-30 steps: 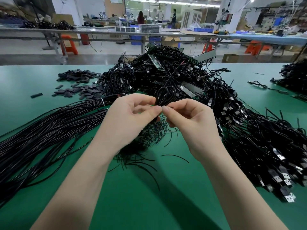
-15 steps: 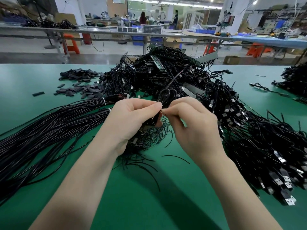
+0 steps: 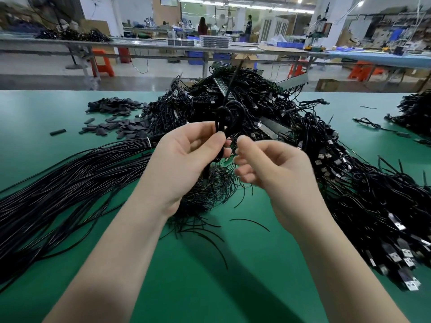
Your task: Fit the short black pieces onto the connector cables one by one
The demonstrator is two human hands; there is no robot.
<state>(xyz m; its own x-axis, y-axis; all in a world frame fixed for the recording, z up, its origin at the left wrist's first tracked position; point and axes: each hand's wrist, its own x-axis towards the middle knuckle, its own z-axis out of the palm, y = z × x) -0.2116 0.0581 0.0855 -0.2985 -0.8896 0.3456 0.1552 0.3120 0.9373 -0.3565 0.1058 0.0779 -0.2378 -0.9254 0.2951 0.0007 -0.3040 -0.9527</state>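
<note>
My left hand (image 3: pixel 184 159) grips a looped black connector cable (image 3: pixel 227 117) that rises above its fingers, with a loose end pointing up. My right hand (image 3: pixel 268 164) hovers just right of it, fingers curled, fingertips near the cable end; whether it pinches anything is blurred. A heap of short flat black pieces (image 3: pixel 119 127) lies on the green table (image 3: pixel 210 276) at the far left. A long bundle of black cables (image 3: pixel 58 183) runs from the left under my left hand.
A big tangle of cables with USB plugs (image 3: pixel 361 194) fills the right side and the middle back. Loose thin wire ends (image 3: pixel 205 220) lie under my hands. Another cable heap (image 3: pixel 412 113) sits at the far right. Workbenches and people stand behind.
My hands have drawn apart slightly and lifted. The right fingertips have left the left thumb, and the cable loop now stands higher above my left hand.
</note>
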